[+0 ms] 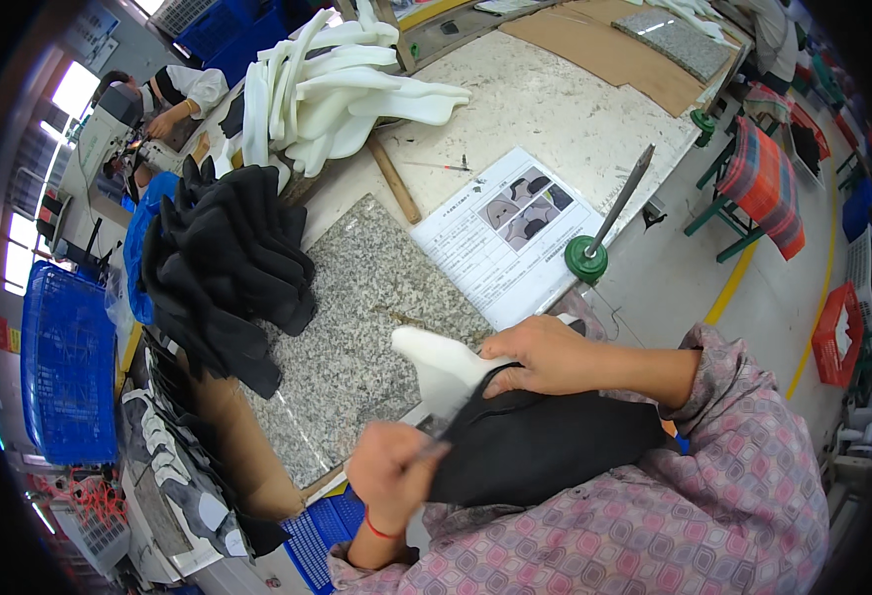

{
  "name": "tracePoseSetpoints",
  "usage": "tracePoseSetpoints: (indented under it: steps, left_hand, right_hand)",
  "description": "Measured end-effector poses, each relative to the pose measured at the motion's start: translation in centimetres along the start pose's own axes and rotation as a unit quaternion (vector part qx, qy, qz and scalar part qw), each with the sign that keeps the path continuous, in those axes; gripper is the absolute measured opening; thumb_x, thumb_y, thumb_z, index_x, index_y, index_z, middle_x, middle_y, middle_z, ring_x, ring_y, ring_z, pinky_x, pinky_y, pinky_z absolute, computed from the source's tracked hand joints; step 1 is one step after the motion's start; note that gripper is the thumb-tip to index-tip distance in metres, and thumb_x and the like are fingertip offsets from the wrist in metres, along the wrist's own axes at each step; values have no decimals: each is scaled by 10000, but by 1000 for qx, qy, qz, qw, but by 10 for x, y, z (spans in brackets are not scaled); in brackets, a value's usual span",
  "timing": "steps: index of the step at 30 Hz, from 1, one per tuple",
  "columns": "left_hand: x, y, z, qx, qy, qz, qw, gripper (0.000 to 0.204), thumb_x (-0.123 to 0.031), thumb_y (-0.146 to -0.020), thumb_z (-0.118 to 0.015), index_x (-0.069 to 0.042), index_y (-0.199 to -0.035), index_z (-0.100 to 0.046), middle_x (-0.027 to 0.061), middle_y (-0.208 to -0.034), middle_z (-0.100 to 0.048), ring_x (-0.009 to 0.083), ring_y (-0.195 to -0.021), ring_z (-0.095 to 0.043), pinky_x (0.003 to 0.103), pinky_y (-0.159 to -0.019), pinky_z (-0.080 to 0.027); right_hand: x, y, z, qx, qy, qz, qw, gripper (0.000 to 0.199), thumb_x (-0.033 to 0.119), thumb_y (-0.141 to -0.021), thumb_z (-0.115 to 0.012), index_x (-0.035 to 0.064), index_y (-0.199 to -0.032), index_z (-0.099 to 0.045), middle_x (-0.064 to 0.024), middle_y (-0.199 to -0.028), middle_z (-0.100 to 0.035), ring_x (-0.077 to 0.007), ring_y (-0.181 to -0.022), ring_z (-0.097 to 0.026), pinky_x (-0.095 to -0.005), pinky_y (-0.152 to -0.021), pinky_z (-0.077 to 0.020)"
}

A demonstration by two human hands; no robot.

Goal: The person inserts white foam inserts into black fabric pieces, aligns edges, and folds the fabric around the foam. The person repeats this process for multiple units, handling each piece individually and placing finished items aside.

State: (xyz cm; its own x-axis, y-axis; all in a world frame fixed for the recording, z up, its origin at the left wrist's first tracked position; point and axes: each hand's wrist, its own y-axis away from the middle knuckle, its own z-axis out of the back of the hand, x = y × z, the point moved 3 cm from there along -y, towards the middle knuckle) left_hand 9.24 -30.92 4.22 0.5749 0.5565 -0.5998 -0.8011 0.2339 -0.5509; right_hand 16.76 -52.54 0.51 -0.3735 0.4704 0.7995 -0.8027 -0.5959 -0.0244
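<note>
Gripping white piece and black piece between closed right fingers; left fingers curled beside black edge, blurred, hold unclear.

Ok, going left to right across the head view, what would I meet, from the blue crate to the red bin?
Blue crate → pile of black pieces → left hand → right hand → plaid cloth → red bin.
</note>
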Motion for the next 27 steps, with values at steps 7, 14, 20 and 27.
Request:
tracePoseSetpoints:
  steps: [7, 14, 20, 27]
  left_hand:
    - [18, -3, 11, -106, 145, 159, 971, 215, 2, -661, -761, 13, -816, -612, 116, -770, -599, 182, -671, -545, 271, -595, -414]
    - [7, -6, 16, -89, 81, 71, 990, 191, 11, -674, -760, -8, -797, -614, 103, -761, -602, 190, -666, -555, 258, -585, -414]
    - [-2, -1, 17, -106, 46, 87, 990, 156, 34, -657, -759, -8, -759, -648, 101, -739, -622, 193, -652, -565, 262, -583, -419]
    - [25, 7, 10, -139, 285, 264, 911, 203, 100, -666, -724, 48, -854, -669, 93, -844, -651, 140, -771, -603, 243, -696, -473]
  right_hand:
    - [9, -2, 3, 19, -97, 98, 990, 420, 363, -750, -741, 46, -999, -624, -177, -818, -627, -371, -787, -604, -417, -674, -458]
    - [28, -20, 0, -6, -138, 139, 981, 374, 250, -793, -719, 16, -1056, -593, -195, -793, -624, -398, -777, -595, -431, -678, -457]
    - [26, -19, -6, 13, -140, 107, 984, 387, 227, -775, -731, 48, -1099, -621, -199, -798, -639, -392, -758, -607, -424, -672, -461]
    - [31, -15, -1, 34, -117, 123, 985, 408, 222, -792, -699, 59, -1156, -614, -205, -850, -647, -383, -794, -618, -444, -704, -465]
